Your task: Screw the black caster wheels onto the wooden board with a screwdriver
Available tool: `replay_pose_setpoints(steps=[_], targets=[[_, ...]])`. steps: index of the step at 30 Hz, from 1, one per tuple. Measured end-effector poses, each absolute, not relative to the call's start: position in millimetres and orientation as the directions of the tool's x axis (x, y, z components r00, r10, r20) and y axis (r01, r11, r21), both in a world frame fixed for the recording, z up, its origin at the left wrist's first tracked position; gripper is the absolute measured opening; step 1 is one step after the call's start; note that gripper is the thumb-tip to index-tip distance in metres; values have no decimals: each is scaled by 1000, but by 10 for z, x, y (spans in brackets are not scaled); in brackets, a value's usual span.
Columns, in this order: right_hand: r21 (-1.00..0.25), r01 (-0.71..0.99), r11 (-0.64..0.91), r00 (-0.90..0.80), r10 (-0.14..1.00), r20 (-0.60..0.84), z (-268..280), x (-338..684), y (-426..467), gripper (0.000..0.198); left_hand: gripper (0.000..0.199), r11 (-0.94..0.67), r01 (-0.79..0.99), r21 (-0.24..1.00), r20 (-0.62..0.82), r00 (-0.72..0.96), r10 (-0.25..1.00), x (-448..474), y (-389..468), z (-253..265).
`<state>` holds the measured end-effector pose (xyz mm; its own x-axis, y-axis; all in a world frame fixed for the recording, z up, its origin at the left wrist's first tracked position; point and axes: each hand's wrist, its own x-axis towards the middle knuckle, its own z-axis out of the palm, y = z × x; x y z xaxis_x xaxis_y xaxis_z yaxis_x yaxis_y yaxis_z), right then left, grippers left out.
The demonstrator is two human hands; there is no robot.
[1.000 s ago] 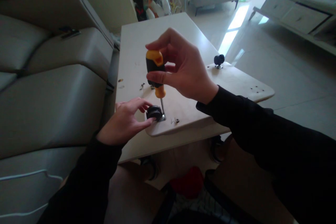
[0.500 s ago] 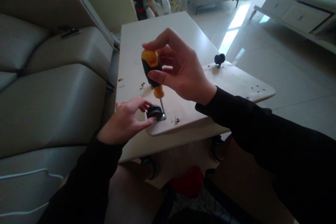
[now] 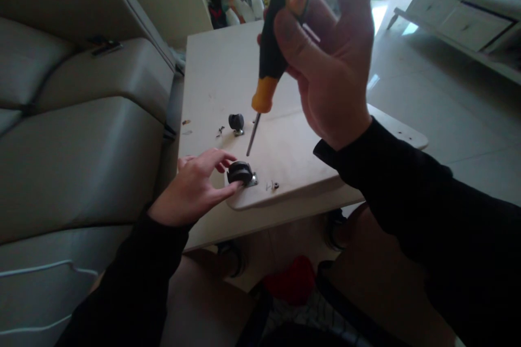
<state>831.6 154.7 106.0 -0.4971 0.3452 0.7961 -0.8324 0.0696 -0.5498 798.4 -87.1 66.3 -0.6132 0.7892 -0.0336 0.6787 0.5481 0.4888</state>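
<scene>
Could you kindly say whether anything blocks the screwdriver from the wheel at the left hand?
Nothing visible does: the right hand holds the screwdriver above the metal plate, while the left hand holds only the wheel.

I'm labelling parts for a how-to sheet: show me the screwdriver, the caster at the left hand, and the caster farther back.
Screwdriver [image 3: 271,54]: head view, black part of the handle.
Nearer caster [image 3: 240,173]: head view, dark wheel.
Farther caster [image 3: 235,122]: head view, dark wheel.

long black sleeves [image 3: 415,200] with a loose right cuff [image 3: 344,160] leave both hands [image 3: 195,184] bare.
</scene>
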Motion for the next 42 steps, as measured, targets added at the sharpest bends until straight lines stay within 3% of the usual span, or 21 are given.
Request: replay_pose_setpoints(steps=[4, 9, 18, 29, 34, 42], targets=[[-545, -796, 264, -439, 367, 820, 1003, 8199, 1740, 42, 50, 541, 690, 481, -11, -613, 790, 7964, -896, 619], [-688, -628, 362, -616, 308, 725, 1017, 8387, 1738, 35, 52, 553, 709, 438, -12, -610, 792, 7980, -912, 600], [-809, -583, 75, -797, 139, 587, 1017, 8524, 1557, 36, 54, 590, 702, 398, -32, -632, 774, 8012, -888, 650], [-880, -463, 112, -866, 155, 475, 1016, 8568, 1547, 50, 49, 578, 712, 398, -32, -619, 785, 8020, -866, 667], [-862, -496, 109, -848, 153, 507, 1037, 8566, 1521, 61, 48, 574, 718, 393, -33, -614, 789, 8021, -860, 672], [-812, -583, 33, -813, -22, 582, 1052, 8585, 1524, 51, 48, 566, 722, 397, -19, -610, 792, 8024, -871, 655]])
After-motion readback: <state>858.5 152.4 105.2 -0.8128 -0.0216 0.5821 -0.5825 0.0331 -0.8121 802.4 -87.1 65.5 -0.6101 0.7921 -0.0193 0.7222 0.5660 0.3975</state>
